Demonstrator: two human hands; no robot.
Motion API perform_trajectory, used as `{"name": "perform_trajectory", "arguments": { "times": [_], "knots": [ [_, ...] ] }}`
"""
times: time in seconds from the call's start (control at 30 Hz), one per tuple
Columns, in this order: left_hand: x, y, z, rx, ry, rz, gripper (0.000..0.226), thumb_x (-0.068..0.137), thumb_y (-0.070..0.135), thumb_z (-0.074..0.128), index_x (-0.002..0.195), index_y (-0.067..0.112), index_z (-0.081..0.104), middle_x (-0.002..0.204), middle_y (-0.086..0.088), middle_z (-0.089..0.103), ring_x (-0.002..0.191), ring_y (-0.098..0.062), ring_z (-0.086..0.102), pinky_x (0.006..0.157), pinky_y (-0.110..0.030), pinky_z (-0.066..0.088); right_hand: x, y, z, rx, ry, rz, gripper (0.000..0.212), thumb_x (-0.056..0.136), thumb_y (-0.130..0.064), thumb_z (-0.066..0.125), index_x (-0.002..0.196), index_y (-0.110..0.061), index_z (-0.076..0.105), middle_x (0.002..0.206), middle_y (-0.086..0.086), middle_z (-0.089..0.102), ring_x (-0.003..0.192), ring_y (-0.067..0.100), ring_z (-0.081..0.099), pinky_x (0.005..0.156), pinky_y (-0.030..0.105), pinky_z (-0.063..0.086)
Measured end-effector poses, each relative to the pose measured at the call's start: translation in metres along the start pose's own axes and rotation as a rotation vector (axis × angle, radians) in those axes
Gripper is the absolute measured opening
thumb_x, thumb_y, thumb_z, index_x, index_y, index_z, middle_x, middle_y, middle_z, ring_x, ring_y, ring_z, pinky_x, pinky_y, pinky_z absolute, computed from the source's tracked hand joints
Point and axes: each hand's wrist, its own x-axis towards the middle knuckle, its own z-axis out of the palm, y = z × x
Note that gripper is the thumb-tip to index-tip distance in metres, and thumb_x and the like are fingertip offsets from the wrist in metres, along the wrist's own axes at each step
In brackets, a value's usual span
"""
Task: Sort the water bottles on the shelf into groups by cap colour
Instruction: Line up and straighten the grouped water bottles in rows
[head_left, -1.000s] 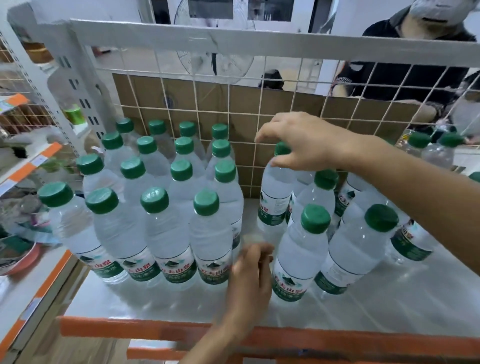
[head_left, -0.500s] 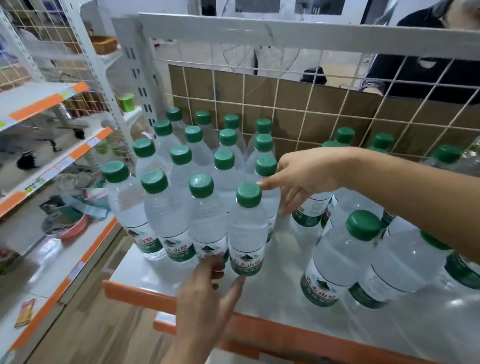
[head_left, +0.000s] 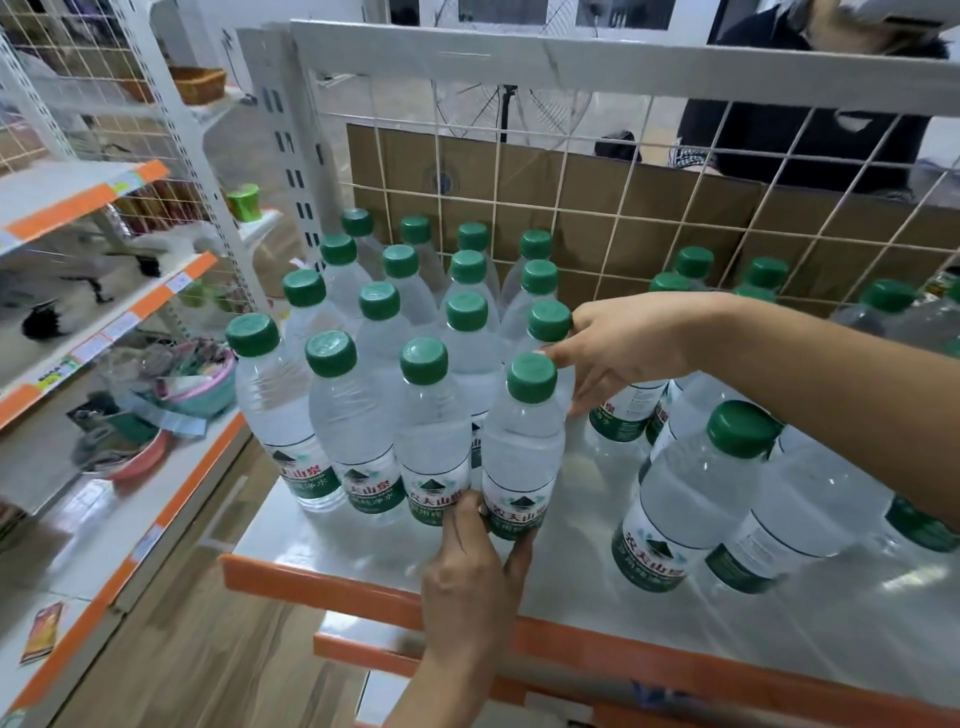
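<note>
Grips base of nearest green-capped water bottle (head_left: 522, 447) with curled left hand (head_left: 475, 571), at near right corner of left block (head_left: 379, 332) on shelf (head_left: 332, 545). Presses right hand (head_left: 623, 343), fingers straight, against block's right side.

Wood-look floor (head_left: 208, 649) down low, white shelving (head_left: 52, 182) with orange edge strips on the left, cardboard sheet (head_left: 649, 202) behind the wire grid (head_left: 496, 202), pedestal fan (head_left: 511, 111) farther back.
</note>
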Motion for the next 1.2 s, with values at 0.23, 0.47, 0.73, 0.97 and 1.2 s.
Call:
{"name": "perform_trajectory", "arguments": {
  "times": [0.23, 0.47, 0.73, 0.97, 1.2],
  "knots": [
    [-0.002, -0.005, 0.005, -0.061, -0.007, -0.007, 0.055, 0.067, 0.047, 0.074, 0.101, 0.012, 0.049, 0.069, 0.002, 0.07, 0.055, -0.017, 0.068, 0.039, -0.026, 0.047, 0.002, 0.005, 0.002, -0.02, 0.063, -0.012, 0.028, 0.093, -0.036, 0.053, 0.108, -0.015, 0.065, 0.093, -0.004, 0.075, 0.087, 0.014, 0.071, 0.087, 0.032, 0.055],
    [0.001, -0.004, 0.005, -0.083, -0.014, -0.015, 0.049, 0.075, 0.057, 0.053, 0.099, 0.016, 0.045, 0.051, 0.006, 0.059, 0.042, -0.017, 0.059, 0.037, -0.023, 0.039, 0.0, 0.005, 0.001, -0.052, 0.023, -0.028, 0.026, 0.095, -0.035, 0.05, 0.109, -0.019, 0.064, 0.095, -0.006, 0.074, 0.085, 0.011, 0.071, 0.086, 0.029, 0.056],
    [-0.002, -0.012, -0.017, -0.279, 0.149, -0.304, 0.057, 0.077, 0.068, 0.051, 0.109, 0.022, 0.039, 0.077, 0.013, 0.055, 0.06, -0.015, 0.062, 0.058, -0.035, 0.053, -0.003, 0.001, -0.003, -0.171, 0.106, -0.024, 0.035, 0.091, -0.042, 0.054, 0.114, -0.016, 0.061, 0.102, 0.001, 0.072, 0.091, 0.019, 0.07, 0.087, 0.032, 0.056],
    [0.01, -0.028, -0.01, 0.007, 0.082, -0.295, 0.064, 0.067, 0.042, 0.074, 0.112, 0.005, 0.048, 0.1, -0.014, 0.059, 0.072, -0.036, 0.065, 0.055, -0.041, 0.053, -0.007, -0.004, -0.007, -0.335, 0.312, -0.066, 0.043, 0.083, -0.046, 0.062, 0.109, -0.013, 0.059, 0.103, 0.003, 0.068, 0.081, 0.017, 0.071, 0.082, 0.038, 0.058],
    [0.005, -0.027, -0.005, 0.004, 0.149, -0.178, 0.059, 0.065, 0.036, 0.08, 0.106, 0.003, 0.053, 0.092, -0.011, 0.061, 0.08, -0.033, 0.063, 0.062, -0.04, 0.054, -0.007, -0.004, -0.005, -0.319, 0.28, -0.091, 0.037, 0.088, -0.039, 0.06, 0.109, -0.009, 0.062, 0.103, 0.008, 0.07, 0.085, 0.018, 0.071, 0.082, 0.036, 0.057]
  ]
}}
